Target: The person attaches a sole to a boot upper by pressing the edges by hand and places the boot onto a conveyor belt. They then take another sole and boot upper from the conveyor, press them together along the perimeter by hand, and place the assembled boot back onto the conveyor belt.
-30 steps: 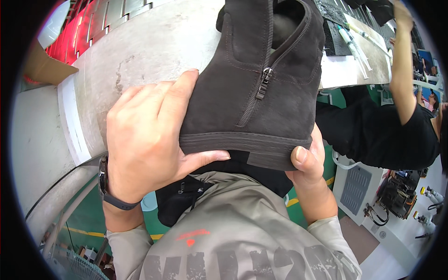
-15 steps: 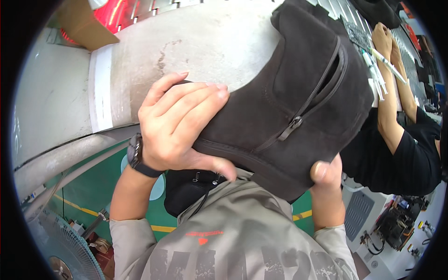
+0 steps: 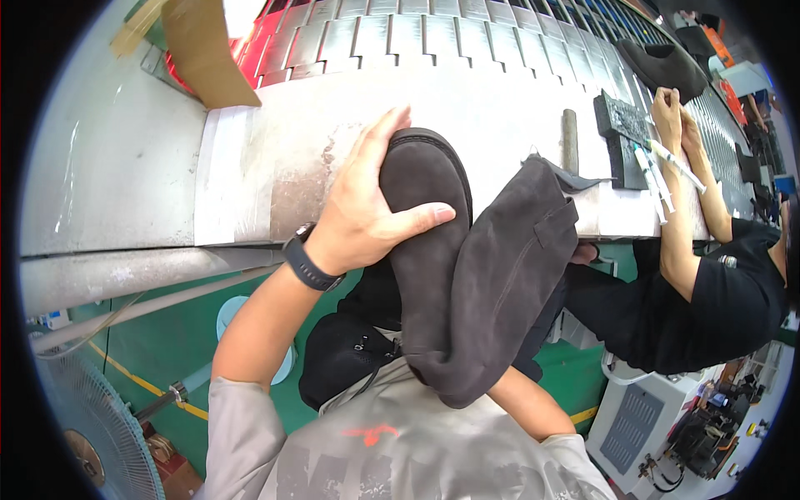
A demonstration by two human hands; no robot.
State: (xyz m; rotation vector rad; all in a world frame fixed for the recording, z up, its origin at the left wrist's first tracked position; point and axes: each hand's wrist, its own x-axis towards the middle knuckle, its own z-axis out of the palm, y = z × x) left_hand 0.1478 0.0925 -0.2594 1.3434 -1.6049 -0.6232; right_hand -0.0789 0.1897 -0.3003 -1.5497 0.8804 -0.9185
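Observation:
A dark grey-brown suede ankle boot is held up over my lap at the table's front edge, its toe pointing away from me and its shaft folded toward the right. My left hand grips the toe end, the thumb across the upper and the fingers around the far-left side by the sole. Behind the boot my right forearm disappears; the boot hides my right hand and its fingers.
Beyond the pale table runs a slatted metal conveyor. Cardboard stands at the left. A black block, syringes and a grey bar lie right, near a co-worker's arms. A fan is low left.
The boot has turned from its side, zipper showing, to toe away with its upper facing me. My left hand has shifted to the toe; my right hand has passed out of sight behind it.

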